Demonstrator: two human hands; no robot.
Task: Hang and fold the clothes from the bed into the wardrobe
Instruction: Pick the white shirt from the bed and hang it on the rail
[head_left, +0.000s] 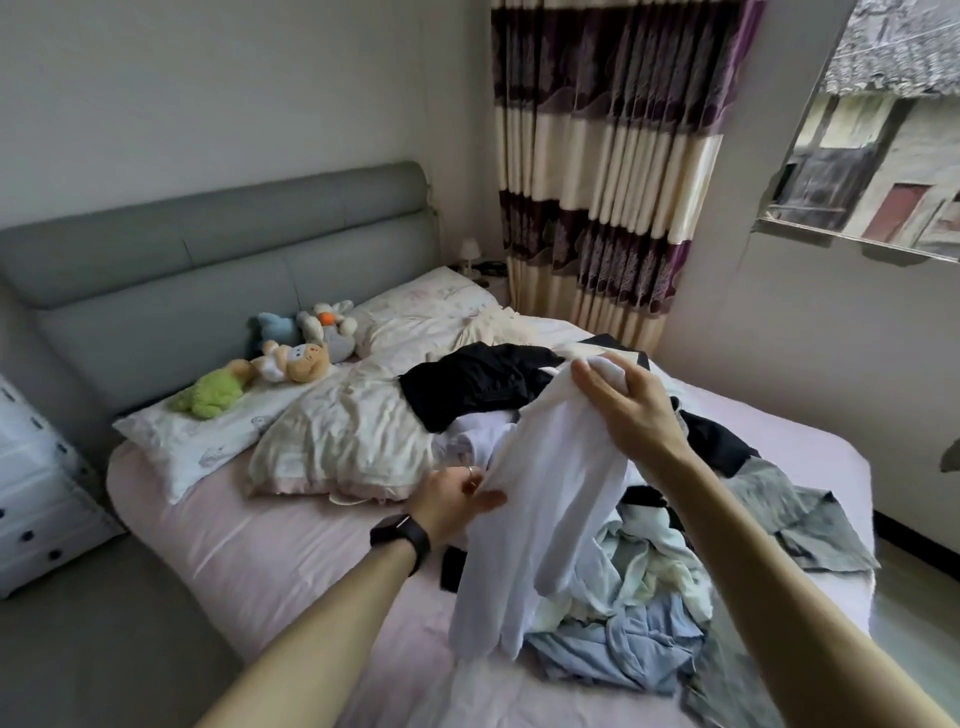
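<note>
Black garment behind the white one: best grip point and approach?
Probably the black garment's bunched left part, taken from above on the pillow side. It lies crumpled and uncovered there, on top of the pile. Its right end is hidden behind the white garment.

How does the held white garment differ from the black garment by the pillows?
The white garment hangs lifted, held by the right hand at top and left hand at its side; the black garment lies crumpled on the bed, untouched. Colours differ: white against black. Both are unfolded.
</note>
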